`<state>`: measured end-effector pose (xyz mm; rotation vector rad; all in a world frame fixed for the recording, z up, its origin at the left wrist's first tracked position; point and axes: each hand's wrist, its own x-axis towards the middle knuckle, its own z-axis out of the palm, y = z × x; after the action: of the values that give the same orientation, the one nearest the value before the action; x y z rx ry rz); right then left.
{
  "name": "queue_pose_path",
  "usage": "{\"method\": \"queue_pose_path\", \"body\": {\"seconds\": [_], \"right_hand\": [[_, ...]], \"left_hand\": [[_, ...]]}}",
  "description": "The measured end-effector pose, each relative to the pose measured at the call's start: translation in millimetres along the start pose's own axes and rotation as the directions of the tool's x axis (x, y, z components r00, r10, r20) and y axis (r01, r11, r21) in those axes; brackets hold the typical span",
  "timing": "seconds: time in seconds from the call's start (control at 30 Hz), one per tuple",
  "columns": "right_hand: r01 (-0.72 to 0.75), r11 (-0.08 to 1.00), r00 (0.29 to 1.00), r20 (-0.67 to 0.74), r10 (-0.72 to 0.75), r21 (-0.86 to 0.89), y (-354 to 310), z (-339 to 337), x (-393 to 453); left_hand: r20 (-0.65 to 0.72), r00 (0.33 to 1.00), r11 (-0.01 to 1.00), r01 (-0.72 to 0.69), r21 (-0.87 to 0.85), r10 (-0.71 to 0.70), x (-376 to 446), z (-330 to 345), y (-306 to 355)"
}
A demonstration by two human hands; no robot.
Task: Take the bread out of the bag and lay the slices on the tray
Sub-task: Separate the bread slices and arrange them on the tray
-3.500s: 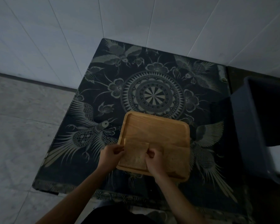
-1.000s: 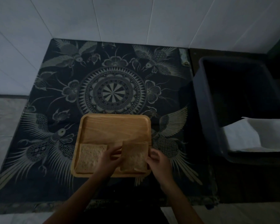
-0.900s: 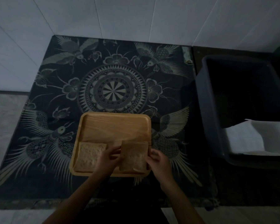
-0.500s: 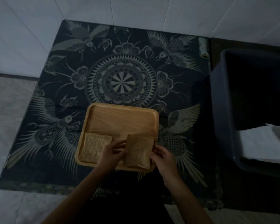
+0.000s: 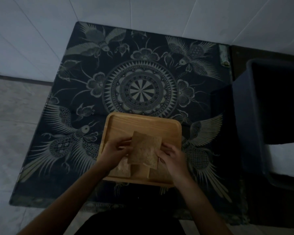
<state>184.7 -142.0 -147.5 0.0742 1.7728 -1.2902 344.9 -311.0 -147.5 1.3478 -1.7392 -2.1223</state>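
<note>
A square wooden tray (image 5: pixel 143 123) lies on the dark patterned cloth. Both hands hold one brown bread slice (image 5: pixel 145 150) tilted above the tray's middle: my left hand (image 5: pixel 114 152) pinches its left edge, my right hand (image 5: pixel 172 158) its right edge. Beneath them, a slice (image 5: pixel 123 170) rests in the tray's near left corner, partly hidden by my left hand. Another slice (image 5: pixel 158 173) lies in the near right corner, partly under my right hand. No bag is visible.
The cloth (image 5: pixel 139 89) with a mandala and birds covers a low table against a white tiled wall. A dark plastic bin (image 5: pixel 244 116) stands at the right with something white (image 5: pixel 285 156) inside. Pale floor tiles lie at the left.
Both hands have lifted a slice off the tray's near right area, up and toward its middle; another slice stays there beneath it. The camera view has shifted.
</note>
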Motion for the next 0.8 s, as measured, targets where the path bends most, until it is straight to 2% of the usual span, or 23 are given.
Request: {"method": "queue_pose_path", "body": {"seconds": [0.3,0.57,0.8], "right_hand": [[0.073,0.991,0.996,0.057,-0.067,-0.116,-19,62,37],[0.052,0.968,0.999,0.002,-0.053,-0.244,-21,94,71],[0.043,0.956,0.998,-0.033,-0.054,-0.291,-13,101,78]], "left_hand": [[-0.061,0.998,0.993,-0.001,0.117,0.008,29,-62,19],[-0.129,0.991,0.967,0.014,0.256,0.02,55,-76,19],[-0.143,0.988,0.955,-0.012,0.297,0.057,62,-81,13]]}}
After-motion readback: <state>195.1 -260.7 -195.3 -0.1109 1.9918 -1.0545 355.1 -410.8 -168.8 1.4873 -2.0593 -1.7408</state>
